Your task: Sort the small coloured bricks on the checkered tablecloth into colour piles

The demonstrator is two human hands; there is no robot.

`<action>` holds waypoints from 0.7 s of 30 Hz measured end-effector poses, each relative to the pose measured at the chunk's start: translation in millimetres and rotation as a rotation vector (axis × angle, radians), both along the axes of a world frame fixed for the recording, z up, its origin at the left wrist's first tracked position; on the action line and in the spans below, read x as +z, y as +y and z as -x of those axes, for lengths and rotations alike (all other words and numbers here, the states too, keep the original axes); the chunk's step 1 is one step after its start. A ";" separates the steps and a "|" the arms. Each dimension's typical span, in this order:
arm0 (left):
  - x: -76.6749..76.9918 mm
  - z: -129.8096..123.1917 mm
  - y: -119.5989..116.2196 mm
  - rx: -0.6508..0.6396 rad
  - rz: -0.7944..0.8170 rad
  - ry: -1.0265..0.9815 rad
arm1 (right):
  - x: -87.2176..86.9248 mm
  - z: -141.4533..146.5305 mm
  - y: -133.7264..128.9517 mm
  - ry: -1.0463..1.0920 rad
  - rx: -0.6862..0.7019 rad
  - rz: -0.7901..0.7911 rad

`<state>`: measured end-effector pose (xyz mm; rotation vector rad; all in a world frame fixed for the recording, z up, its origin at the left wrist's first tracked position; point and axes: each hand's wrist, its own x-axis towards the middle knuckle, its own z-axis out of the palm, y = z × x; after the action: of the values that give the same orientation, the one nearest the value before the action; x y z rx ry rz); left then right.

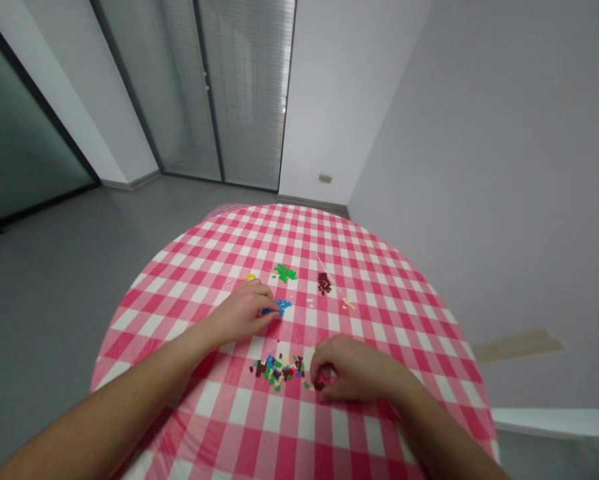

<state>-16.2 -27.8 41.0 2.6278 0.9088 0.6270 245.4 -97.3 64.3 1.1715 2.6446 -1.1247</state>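
Grip of the left hand (249, 311): fingers bent, thumb and fingertips close together, right at the blue pieces (285, 305); can't tell if one is pinched. Grip of the right hand (348, 369): fingers curled partway, resting just right of the mixed heap (279, 370), a dark piece (320, 385) at the fingertips; firm hold or mere touch, can't tell. Heap lies nearest the person, likely for easy reach. Beyond it, green pieces (285, 273), brown pieces (324, 283), yellow pieces (250, 277) and cream pieces (348, 304) sit well apart on the checked tabletop (259, 433), presumably so colours don't mix. Curled fingers probably suit such tiny pieces.
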 end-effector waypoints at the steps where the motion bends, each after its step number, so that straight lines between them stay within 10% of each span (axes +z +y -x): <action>1: -0.3 0.3 0.5 -0.001 0.010 -0.001 | -0.2 1.4 -1.1 -0.022 0.000 -0.005; 21: -2.4 3.5 2.3 0.019 0.059 -0.018 | -25.2 -29.7 38.8 -0.147 -0.447 -0.566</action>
<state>-19.6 -25.4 38.6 2.5606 0.9330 0.6186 275.1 -58.5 39.1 1.9196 2.7343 -0.2673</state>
